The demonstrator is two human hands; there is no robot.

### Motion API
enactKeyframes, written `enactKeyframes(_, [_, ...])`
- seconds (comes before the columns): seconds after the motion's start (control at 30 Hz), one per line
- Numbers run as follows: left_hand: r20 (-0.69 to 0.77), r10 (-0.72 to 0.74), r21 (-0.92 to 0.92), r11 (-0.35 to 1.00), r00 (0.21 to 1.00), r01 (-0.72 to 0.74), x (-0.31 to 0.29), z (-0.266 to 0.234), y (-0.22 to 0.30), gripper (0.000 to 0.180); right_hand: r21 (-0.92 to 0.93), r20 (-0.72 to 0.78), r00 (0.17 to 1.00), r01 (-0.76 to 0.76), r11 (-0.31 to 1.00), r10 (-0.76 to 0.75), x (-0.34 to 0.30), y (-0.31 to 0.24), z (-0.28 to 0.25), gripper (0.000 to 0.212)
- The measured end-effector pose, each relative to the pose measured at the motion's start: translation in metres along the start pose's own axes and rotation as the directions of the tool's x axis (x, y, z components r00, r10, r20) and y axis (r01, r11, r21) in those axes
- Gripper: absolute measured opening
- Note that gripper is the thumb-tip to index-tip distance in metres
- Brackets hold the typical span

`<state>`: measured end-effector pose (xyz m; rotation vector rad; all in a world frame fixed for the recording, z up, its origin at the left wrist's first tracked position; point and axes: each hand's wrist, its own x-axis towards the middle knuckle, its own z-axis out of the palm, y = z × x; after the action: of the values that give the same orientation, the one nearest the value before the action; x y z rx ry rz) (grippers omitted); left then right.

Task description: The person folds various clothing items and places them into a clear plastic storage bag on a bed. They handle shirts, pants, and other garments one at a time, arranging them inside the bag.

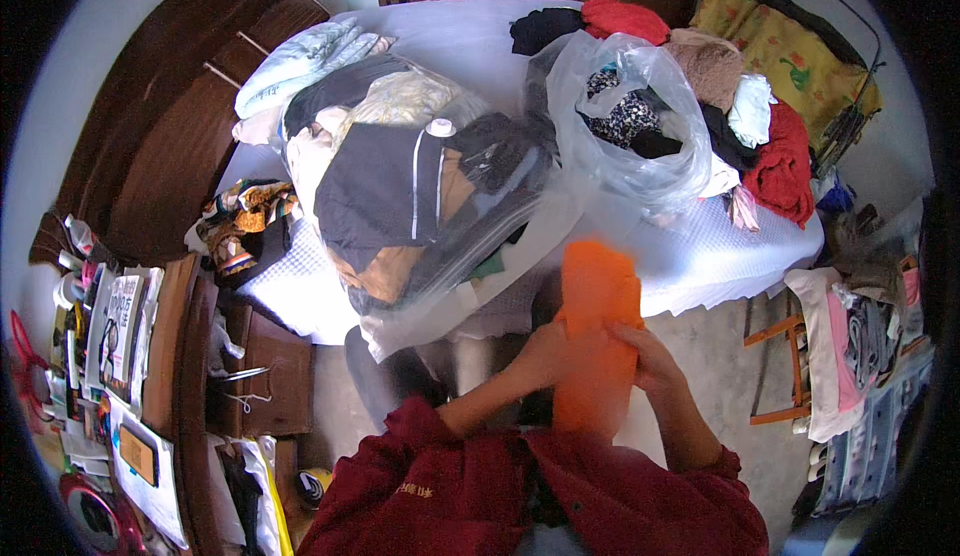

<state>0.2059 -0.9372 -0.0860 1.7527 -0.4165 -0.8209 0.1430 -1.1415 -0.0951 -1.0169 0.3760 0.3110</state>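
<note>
In front of my chest, a bright orange folded cloth (600, 291) is held upright between both hands, its lower end reaching down to my dark red jacket. My left hand (543, 354) grips its left side, with the fingers partly hidden by the cloth. The right hand (648, 354) clasps the opposite edge, thumb on the near face. Beyond them on the bed lies a clear plastic storage bag (510, 261) with a white valve cap (440, 128), packed with dark, cream and tan clothes. To its right, another clear plastic bag (665, 171) stands open around black patterned clothing (620, 121).
Clothes lie around the bags on the white bed (470, 31), among them a red knit garment (780, 171) and a brown fleece (705, 66). A cluttered wooden desk (180, 376) borders my left. At right stands a wooden-framed stool (785, 366) beside piled fabrics.
</note>
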Motion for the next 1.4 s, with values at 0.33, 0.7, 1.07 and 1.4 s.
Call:
enactKeyframes(0.33, [-0.256, 0.816, 0.961, 0.157, 0.519, 0.228, -0.015, -0.093, 0.064, 0.041, 0.239, 0.17, 0.982, 0.033, 0.971, -0.075, 0.098, 0.02, 0.065, 0.047])
enactKeyframes(0.7, [-0.18, 0.817, 0.984, 0.153, 0.548, 0.094, 0.008, -0.131, 0.056, 0.009, 0.576, 0.536, 0.794, -0.097, 0.812, -0.286, 0.28, -0.055, 0.158, 0.041])
enactKeyframes(1.07, [-0.258, 0.709, 0.965, 0.215, 0.657, 0.148, 0.011, -0.122, 0.034, 0.013, 0.48, 0.214, 0.924, 0.183, 0.858, -0.317, 0.397, -0.057, 0.191, 0.035])
enactKeyframes(1.4, [-0.266, 0.719, 0.953, 0.298, 0.642, 0.061, 0.015, -0.12, 0.031, 0.01, -0.739, 0.021, 0.66, 0.516, 0.433, -0.751, 0.441, -0.088, 0.192, 0.042])
